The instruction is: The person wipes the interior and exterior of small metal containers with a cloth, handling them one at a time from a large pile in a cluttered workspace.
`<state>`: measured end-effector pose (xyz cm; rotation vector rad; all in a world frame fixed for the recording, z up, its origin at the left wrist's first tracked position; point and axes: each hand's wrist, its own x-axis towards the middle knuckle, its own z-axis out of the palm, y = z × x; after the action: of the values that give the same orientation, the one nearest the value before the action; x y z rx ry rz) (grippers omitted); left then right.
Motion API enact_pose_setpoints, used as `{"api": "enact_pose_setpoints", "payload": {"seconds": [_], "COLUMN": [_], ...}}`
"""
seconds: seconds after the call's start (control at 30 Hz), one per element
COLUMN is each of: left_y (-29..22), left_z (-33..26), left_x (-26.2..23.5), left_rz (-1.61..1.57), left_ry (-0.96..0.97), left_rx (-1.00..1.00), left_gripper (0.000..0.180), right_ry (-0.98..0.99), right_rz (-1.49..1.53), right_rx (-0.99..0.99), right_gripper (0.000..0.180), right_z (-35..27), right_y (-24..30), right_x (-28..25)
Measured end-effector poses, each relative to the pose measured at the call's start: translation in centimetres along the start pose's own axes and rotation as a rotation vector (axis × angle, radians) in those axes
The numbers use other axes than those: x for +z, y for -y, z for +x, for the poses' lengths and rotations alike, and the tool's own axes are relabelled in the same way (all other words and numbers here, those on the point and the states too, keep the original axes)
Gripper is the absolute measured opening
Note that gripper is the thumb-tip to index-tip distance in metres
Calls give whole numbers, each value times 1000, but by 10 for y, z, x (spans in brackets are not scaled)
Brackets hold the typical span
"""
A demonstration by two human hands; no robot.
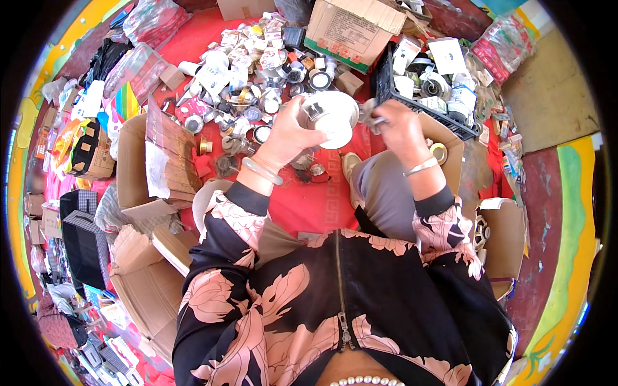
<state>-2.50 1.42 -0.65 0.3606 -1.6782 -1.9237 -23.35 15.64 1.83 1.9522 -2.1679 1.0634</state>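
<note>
My left hand is closed around a white round light fitting, held up in front of me with its wide face toward the right. Close to that fitting's right side, my right hand is a fist. A small grey metal-looking piece sticks out from its fingers, smeared by motion, so its kind is unclear. Whether it touches the fitting I cannot tell. Beyond both hands, a heap of used lamps and light fittings lies on the red cloth.
A black plastic crate of fittings stands far right, beside a cardboard box. Open cardboard boxes stand at my left and right. Bags, packages and black speaker-like boxes crowd the far left.
</note>
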Motion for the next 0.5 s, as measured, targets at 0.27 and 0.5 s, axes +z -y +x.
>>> {"api": "enact_pose_setpoints", "payload": {"seconds": [0.27,0.5], "left_y": [-8,2], "left_z": [-1,1], "left_x": [2,-1], "left_rz": [-111,-70], "left_ry": [152,273], "left_rx": [-172,-245], "left_gripper": [70,70], "right_ry": [157,333], "right_rz": [854,686], "right_rx": [465,428], "right_gripper": [28,26], "right_z": [9,10], "right_y": [13,16], "right_x": [-21,4]}}
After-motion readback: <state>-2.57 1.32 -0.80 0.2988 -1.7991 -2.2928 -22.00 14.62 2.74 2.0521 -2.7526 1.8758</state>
